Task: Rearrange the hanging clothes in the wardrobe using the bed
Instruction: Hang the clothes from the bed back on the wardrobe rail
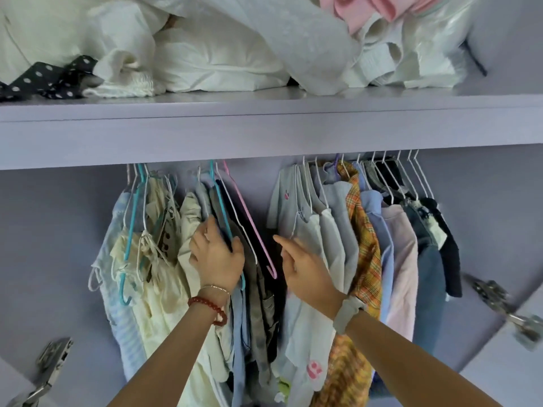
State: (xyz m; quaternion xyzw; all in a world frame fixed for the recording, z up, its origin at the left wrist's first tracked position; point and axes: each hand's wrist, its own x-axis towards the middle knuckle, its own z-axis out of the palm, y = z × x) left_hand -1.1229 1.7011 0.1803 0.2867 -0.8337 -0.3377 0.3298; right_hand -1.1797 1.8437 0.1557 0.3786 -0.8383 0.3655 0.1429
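- Left hand [217, 259] curled round the shoulders of the middle bunch of hanging clothes [235, 230], fingers hooked over a teal hanger [219, 207] and the dark garments beside it, all hung under the lilac shelf [264, 127].
- Right hand [305, 268] loose and spread, forefinger stretched toward the gap between that bunch and the right-hand group [367, 230]; holding nothing, probably just brushing the pale shirt [299, 230] there, though contact hard to judge from this angle.
- Rail itself hidden behind the shelf edge; only hooks showing. Bed nowhere in view, so presumably behind.
- Risk of lifting several hangers in one grab: hooks could snag on the hidden rail or on each other, tipping a garment off.
- Risk from the pink hanger [249, 224], bare and slanted against the bunch: likely to slide free and drop if the bunch moves.
- Risk of thin straps on the cream tops [147, 245] at left catching in neighbouring hangers and slipping off.
- Risk above: piled white bedding [220, 54] overhanging the shelf front; a sharp upward lift could nudge it down.
- Risk of sleeves catching the door hinges [505, 304] when carrying clothes out.
- No brand, label or legible writing anywhere; only a small pink motif on the pale shirt's chest and a pink smiley patch [314, 369] lower down.
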